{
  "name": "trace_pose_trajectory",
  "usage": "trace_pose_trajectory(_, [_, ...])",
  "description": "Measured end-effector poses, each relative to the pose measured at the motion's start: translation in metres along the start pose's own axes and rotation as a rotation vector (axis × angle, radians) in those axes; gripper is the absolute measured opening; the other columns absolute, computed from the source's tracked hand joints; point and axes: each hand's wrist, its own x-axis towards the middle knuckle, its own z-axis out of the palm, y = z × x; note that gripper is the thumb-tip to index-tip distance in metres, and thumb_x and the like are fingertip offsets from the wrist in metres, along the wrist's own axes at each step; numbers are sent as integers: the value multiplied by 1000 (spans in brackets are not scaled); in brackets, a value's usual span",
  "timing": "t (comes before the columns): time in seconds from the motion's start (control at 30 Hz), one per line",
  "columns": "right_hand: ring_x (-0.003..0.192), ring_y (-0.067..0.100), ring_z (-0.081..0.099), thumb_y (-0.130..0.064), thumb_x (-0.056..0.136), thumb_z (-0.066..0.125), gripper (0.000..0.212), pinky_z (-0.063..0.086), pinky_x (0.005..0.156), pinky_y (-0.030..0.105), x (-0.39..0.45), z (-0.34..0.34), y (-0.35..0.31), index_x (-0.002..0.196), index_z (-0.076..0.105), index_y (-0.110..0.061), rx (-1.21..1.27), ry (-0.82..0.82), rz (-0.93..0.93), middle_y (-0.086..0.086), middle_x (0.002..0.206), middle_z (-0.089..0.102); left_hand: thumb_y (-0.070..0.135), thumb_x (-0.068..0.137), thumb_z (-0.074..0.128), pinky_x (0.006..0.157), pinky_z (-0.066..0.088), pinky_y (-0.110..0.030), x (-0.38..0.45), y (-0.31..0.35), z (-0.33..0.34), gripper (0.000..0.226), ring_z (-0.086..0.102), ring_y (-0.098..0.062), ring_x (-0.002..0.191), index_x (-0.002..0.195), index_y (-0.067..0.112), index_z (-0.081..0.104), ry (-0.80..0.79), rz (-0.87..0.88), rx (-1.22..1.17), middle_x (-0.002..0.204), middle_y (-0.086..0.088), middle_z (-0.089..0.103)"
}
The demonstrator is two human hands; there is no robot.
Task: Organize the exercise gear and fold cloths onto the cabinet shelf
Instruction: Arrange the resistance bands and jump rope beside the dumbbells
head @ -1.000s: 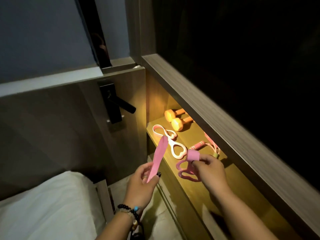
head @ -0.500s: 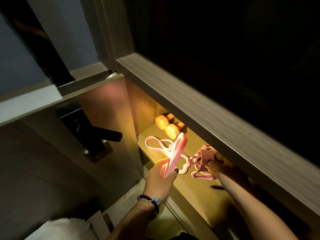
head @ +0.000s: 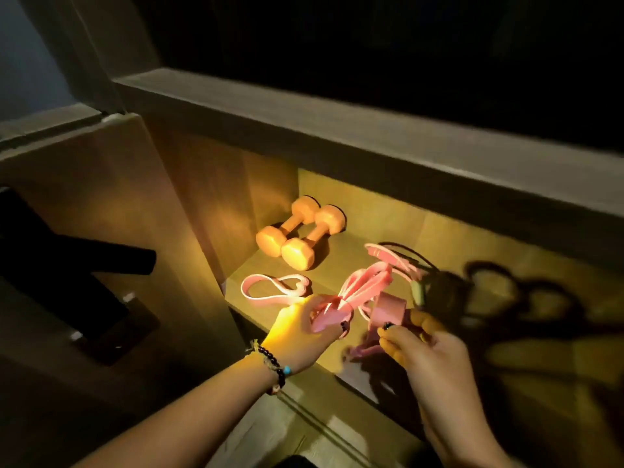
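Warm yellow light fills the wooden cabinet shelf [head: 354, 261], where two smooth orange dumbbells [head: 300, 236] lie at the back beside a figure-eight pink pull band [head: 275, 287]. Left hand [head: 300, 336] pinches flat pink resistance bands [head: 358, 292]; right hand [head: 429, 352] grips a pink loop [head: 388, 309].

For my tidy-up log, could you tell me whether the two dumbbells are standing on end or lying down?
Lying down: both dumbbells rest on their sides, side by side, at the shelf's back left corner.
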Motion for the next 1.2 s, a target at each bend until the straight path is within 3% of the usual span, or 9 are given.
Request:
trace_pose_trajectory(0.13, [64,5,68,-2,86,62,19,50,53,12,-35,2,57,94,70,-18,-11,139,-250,2,81,72,28,81,73,82,47,-17,-27,-24,13,42,60,-5,97,121,27,62,32,172,-35,108,10,66])
trace_pose_trajectory(0.23, [56,-1,65,7,86,59,24,44,46,6,-75,3,87,95,66,-14,62,179,-324,-4,73,70,34,79,70,83,50,-28,-58,-39,17,45,59,-7,95,122,26,61,0,307,-64,107,7,66])
trace_pose_trajectory(0.33, [58,-3,65,6,88,57,24,44,45,7,-109,4,113,100,62,-14,42,180,-345,1,83,67,31,82,71,82,51,-31,-84,-50,13,47,57,-10,96,127,29,57,-26,381,-13,108,8,61])
trace_pose_trajectory(0.5, [83,7,66,0,88,60,26,51,59,13,-152,-8,121,99,63,-23,-81,168,-367,-2,93,66,28,82,70,77,48,-19,-118,-59,13,50,55,1,92,130,27,56,-38,400,66,105,13,61])
trace_pose_trajectory(0.7, [70,-1,66,4,87,58,24,48,48,11,-183,-18,135,98,63,-17,-4,252,-412,-3,79,69,30,84,68,82,54,-28,-129,-41,25,46,59,-6,94,128,30,55,-23,438,208,115,8,65])
trace_pose_trajectory(0.8, [68,-5,64,5,87,59,22,45,46,8,-192,-18,145,96,65,-14,29,293,-447,5,91,66,31,84,69,87,53,-30,-139,-39,32,45,59,-9,101,128,30,57,-20,477,223,119,9,64])
trace_pose_trajectory(0.93, [74,10,63,7,87,57,24,45,46,8,-196,-19,147,94,63,-15,25,323,-458,8,96,62,29,83,70,79,50,-26,-155,-45,35,39,58,-6,94,121,32,62,2,576,166,105,15,63])
trace_pose_trajectory(1.07, [91,13,59,-2,87,60,24,50,59,16,-188,-22,139,96,60,-24,-122,338,-479,0,98,62,29,83,70,85,51,-29,-162,-61,31,46,57,-4,97,127,33,58,12,587,142,109,17,63])
trace_pose_trajectory(1.2, [93,15,59,-1,87,60,26,54,71,27,-173,-24,129,93,59,-26,-147,347,-498,-1,98,62,25,84,70,80,44,-19,-151,-68,27,45,54,-1,96,127,31,59,17,579,126,106,20,61])
